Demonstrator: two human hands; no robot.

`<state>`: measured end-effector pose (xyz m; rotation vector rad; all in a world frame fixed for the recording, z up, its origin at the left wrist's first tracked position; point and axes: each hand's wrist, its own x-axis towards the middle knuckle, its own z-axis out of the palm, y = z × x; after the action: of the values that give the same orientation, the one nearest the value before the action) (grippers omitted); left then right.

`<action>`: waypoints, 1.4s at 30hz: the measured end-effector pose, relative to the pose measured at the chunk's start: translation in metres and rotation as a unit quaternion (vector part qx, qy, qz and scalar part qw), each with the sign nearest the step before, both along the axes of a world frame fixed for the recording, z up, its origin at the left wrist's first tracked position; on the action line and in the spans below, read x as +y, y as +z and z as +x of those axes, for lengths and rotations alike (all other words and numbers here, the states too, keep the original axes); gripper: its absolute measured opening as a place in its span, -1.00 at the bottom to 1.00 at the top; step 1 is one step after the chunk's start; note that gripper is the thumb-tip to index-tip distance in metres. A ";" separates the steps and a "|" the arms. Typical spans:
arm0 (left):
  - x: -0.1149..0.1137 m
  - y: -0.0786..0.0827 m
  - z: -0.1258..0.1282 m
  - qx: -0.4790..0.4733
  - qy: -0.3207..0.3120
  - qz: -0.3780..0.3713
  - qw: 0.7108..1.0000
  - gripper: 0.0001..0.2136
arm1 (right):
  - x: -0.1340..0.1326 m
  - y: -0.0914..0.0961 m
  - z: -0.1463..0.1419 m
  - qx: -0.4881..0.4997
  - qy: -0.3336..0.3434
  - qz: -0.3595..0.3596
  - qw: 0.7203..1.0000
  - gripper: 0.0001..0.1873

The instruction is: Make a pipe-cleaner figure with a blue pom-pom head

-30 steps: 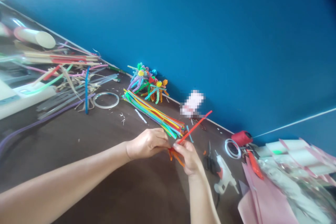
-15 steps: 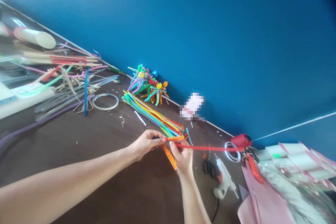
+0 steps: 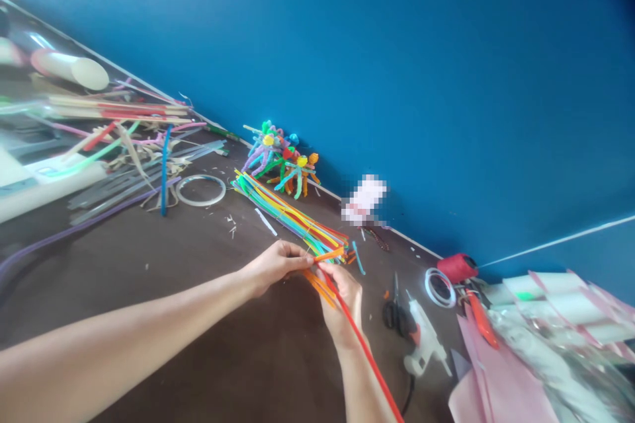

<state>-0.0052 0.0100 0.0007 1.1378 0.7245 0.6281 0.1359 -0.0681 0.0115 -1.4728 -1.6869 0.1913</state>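
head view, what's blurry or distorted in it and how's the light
Head view, edges: the white roll at left and pink sheets at right look soft and stretched; head view, centre: left hand and right hand are fairly clear; head view, near the blue wall: one patch is pixelated; head view, top: wall brighter toward upper left, frame's upper right corner dark.

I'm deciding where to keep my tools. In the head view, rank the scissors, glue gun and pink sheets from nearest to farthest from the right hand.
1. Scissors: just right of the right hand.
2. Glue gun: right of the scissors.
3. Pink sheets: farther right, past the glue gun.
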 end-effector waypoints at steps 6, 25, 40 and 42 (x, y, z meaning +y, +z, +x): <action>0.002 -0.002 0.000 -0.011 0.011 -0.035 0.999 -0.74 | -0.001 0.006 0.001 -0.057 0.029 0.034 0.997 -0.81; 0.003 -0.006 -0.003 0.192 0.024 0.331 0.924 -0.85 | -0.003 0.022 -0.005 -0.228 0.008 0.016 0.974 -0.86; -0.006 0.008 -0.009 -0.044 -0.135 0.292 0.946 -0.79 | 0.000 0.006 0.009 0.480 0.116 -0.297 0.818 -0.85; -0.008 0.005 -0.006 -0.078 -0.112 0.162 0.977 -0.78 | 0.002 0.002 0.006 0.488 0.110 -0.259 0.826 -0.84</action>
<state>-0.0114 0.0020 0.0055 1.4289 0.3600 0.6498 0.1418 -0.0664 0.0136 -1.1672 -0.9415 1.3738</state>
